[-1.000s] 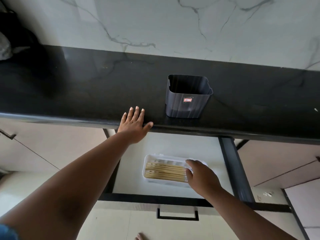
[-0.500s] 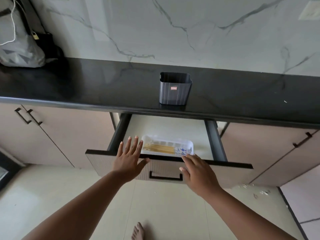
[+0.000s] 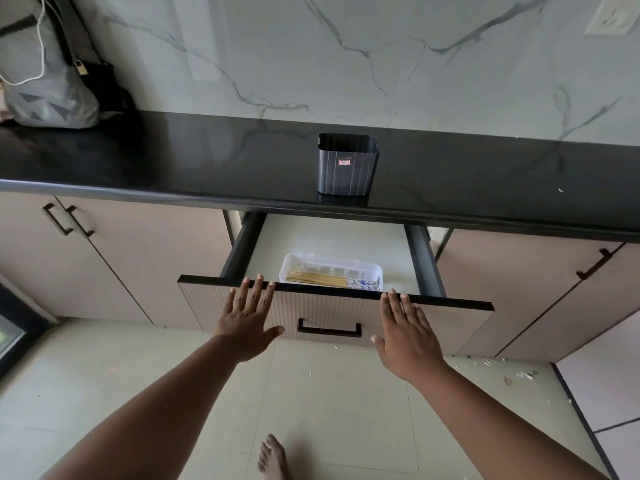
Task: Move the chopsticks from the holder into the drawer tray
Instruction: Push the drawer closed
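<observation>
A dark grey holder stands upright on the black countertop; no chopsticks stick out of it. Below it the drawer is pulled open. Inside lies a clear plastic tray with several wooden chopsticks, their blue-patterned ends pointing right. My left hand lies flat against the drawer front left of its black handle, fingertips at the top edge. My right hand lies flat on the front right of the handle. Both hold nothing.
A grey bag with a white cord sits at the far left of the countertop. Closed cabinet doors flank the drawer. A bare foot stands on the tiled floor, with debris scattered to the right.
I have stepped back from the counter. My left hand came off the countertop edge and my right hand left the tray; both now lie flat on the drawer front.
</observation>
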The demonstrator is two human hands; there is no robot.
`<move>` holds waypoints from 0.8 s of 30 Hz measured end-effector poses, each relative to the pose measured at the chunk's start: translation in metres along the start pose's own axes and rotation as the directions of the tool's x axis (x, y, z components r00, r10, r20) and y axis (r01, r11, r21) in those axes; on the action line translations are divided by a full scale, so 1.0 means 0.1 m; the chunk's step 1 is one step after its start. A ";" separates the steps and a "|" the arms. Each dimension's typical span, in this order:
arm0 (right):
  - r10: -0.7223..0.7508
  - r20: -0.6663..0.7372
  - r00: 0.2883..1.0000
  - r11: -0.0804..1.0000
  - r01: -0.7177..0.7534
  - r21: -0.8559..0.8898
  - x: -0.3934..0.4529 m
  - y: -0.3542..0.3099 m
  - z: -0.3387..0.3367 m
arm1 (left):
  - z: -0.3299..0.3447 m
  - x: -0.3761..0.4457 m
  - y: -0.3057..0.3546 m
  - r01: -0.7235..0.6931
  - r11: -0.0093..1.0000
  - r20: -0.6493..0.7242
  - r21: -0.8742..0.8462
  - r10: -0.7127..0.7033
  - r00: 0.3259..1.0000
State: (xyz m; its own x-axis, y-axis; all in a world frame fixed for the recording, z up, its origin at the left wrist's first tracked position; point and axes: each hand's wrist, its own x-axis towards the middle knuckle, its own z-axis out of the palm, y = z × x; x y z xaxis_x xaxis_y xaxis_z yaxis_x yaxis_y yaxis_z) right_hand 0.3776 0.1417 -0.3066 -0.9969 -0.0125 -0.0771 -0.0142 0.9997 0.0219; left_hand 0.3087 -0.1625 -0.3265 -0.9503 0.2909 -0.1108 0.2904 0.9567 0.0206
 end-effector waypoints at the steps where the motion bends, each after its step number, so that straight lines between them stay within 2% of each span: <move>1: -0.002 0.019 1.000 1.000 0.002 0.007 0.03 0.01 0.00 | 0.03 0.01 -0.01 0.001 1.000 -0.004 -0.008 -0.001 1.000; 8: -0.021 0.075 0.997 1.000 0.020 0.010 0.23 0.08 0.02 | 0.10 0.23 -0.11 -0.029 1.000 -0.062 0.000 0.029 0.998; 17: 0.024 0.134 0.991 1.000 -0.021 -0.023 1.18 0.21 -0.14 | 0.00 1.18 -0.22 -0.037 0.999 -0.083 -0.002 0.037 0.996; 21: 0.053 0.157 0.986 0.998 -0.047 -0.040 1.61 0.28 -0.21 | -0.03 1.63 -0.29 -0.051 0.990 -0.112 0.131 0.066 0.992; 24: 0.053 0.109 0.993 0.994 -0.042 -0.103 1.81 0.29 -0.19 | -0.13 1.89 -0.38 -0.153 0.956 -0.214 0.251 0.209 0.954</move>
State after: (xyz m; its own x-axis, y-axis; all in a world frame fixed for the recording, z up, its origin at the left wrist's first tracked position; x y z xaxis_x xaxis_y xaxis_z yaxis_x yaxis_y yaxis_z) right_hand 0.1954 0.1683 -0.3010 -0.9819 0.0429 -0.1842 0.0194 0.9917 0.1274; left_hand 0.1164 -0.1432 -0.3352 -0.8703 0.4799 0.1111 0.4510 0.8669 -0.2123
